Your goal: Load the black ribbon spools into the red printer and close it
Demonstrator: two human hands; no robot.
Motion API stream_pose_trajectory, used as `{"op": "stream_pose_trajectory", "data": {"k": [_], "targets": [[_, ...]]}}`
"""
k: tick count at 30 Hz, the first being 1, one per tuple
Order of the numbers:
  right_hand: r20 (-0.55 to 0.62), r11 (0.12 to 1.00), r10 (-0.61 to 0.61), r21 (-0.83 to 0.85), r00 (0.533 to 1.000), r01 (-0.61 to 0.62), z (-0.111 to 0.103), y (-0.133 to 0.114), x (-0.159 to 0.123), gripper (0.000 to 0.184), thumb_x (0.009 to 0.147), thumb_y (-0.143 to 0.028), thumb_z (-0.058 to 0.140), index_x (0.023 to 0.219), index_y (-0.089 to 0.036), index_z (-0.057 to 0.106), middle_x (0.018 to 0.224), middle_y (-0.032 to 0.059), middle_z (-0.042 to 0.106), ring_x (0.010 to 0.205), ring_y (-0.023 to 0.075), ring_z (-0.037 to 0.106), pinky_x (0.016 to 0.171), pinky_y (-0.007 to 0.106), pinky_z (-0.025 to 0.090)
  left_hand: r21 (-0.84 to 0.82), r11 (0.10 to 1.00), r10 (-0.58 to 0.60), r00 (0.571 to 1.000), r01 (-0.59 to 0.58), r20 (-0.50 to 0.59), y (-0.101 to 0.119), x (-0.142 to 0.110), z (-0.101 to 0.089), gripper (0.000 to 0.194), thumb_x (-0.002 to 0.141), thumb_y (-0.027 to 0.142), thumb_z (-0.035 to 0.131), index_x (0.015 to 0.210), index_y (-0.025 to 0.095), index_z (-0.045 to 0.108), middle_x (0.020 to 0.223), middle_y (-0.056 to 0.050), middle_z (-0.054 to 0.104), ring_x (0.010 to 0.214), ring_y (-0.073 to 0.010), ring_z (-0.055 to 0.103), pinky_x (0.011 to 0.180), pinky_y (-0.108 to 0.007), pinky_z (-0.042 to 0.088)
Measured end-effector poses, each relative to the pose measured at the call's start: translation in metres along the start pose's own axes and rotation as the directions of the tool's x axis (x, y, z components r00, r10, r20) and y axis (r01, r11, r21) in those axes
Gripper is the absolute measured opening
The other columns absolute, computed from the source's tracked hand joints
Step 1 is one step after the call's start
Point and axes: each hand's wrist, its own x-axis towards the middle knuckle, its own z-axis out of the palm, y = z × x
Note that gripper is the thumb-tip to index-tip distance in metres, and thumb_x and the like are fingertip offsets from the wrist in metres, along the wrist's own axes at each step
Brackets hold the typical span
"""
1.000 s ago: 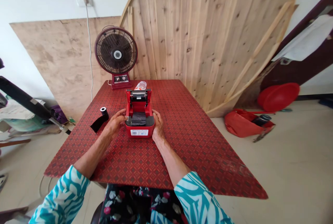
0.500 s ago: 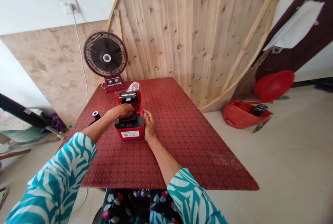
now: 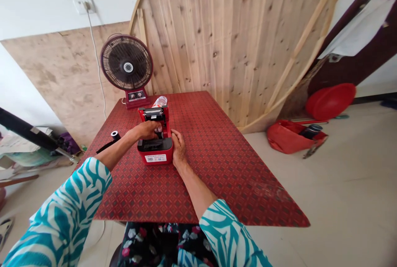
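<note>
A red and black label printer [image 3: 156, 151] stands on the table with its lid raised and a white sticker on its front. My left hand [image 3: 149, 129] reaches into its open compartment from the left, fingers curled down around what looks like a black roll [image 3: 160, 135]; the fingers hide most of it. My right hand [image 3: 178, 148] is pressed along the printer's right side, fingers bent round the back corner, holding it. Left of the printer, a second roll of black film with a white core [image 3: 115, 135] stands with its loose strip partly behind my left forearm.
A dark red fan [image 3: 127, 68] stands at the table's back left. A clear bottle [image 3: 160, 101] lies behind the printer. The table [image 3: 217, 168] has a red patterned cover. On the floor to the right are a red bag [image 3: 281, 138] and a red basin [image 3: 330, 101].
My left hand has left the printer's left side and gone into its open compartment, where the fingers shift slightly. My right hand stays on the right side. The view has turned a little right.
</note>
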Motion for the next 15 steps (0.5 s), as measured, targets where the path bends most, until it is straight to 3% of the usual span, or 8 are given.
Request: {"op": "stream_pose_trajectory", "data": {"k": [5, 8, 11, 15], "targets": [[0.007, 1.0, 0.008, -0.003, 1.0, -0.008, 0.0, -0.002, 0.0, 0.039, 0.081, -0.052, 0.059, 0.106, -0.023, 0.069, 0.108, 0.0039, 0.067, 0.107, 0.0217, 0.058, 0.093, 0.036, 0.047, -0.043, 0.994, 0.094, 0.977, -0.104, -0.191, 0.0, -0.024, -0.006, 0.047, 0.075, 0.013, 0.066, 0.121, 0.021, 0.063, 0.118, -0.004, 0.07, 0.111, -0.0202, 0.065, 0.096, -0.027, 0.048], [0.007, 1.0, 0.007, -0.012, 1.0, -0.007, -0.001, -0.003, -0.001, 0.04, 0.082, -0.052, 0.059, 0.107, -0.023, 0.069, 0.108, 0.004, 0.067, 0.108, 0.0218, 0.058, 0.092, 0.036, 0.047, -0.113, 0.977, 0.138, 0.939, -0.182, -0.315, -0.013, -0.047, -0.02, 0.039, 0.076, 0.017, 0.064, 0.115, 0.022, 0.065, 0.113, -0.002, 0.071, 0.104, -0.0192, 0.067, 0.093, -0.03, 0.05], [0.012, 1.0, 0.018, -0.015, 1.0, -0.017, -0.002, -0.004, -0.002, 0.041, 0.081, -0.053, 0.059, 0.107, -0.023, 0.069, 0.108, 0.0041, 0.068, 0.107, 0.0217, 0.058, 0.091, 0.035, 0.048, -0.298, 0.939, 0.015, 0.889, -0.169, -0.457, -0.045, -0.065, -0.031, 0.034, 0.072, 0.022, 0.067, 0.105, 0.019, 0.061, 0.094, -0.001, 0.07, 0.086, -0.017, 0.068, 0.081, -0.029, 0.053], [0.013, 1.0, 0.0, -0.014, 1.0, 0.0, -0.003, -0.004, -0.002, 0.043, 0.081, -0.054, 0.059, 0.108, -0.022, 0.068, 0.108, 0.0048, 0.068, 0.103, 0.0215, 0.06, 0.087, 0.035, 0.048, -0.496, 0.864, -0.192, 0.853, -0.088, -0.485, -0.096, -0.066, -0.028, 0.049, 0.065, 0.022, 0.07, 0.111, 0.017, 0.056, 0.087, 0.0, 0.066, 0.077, -0.0159, 0.066, 0.071, -0.026, 0.053]]}}
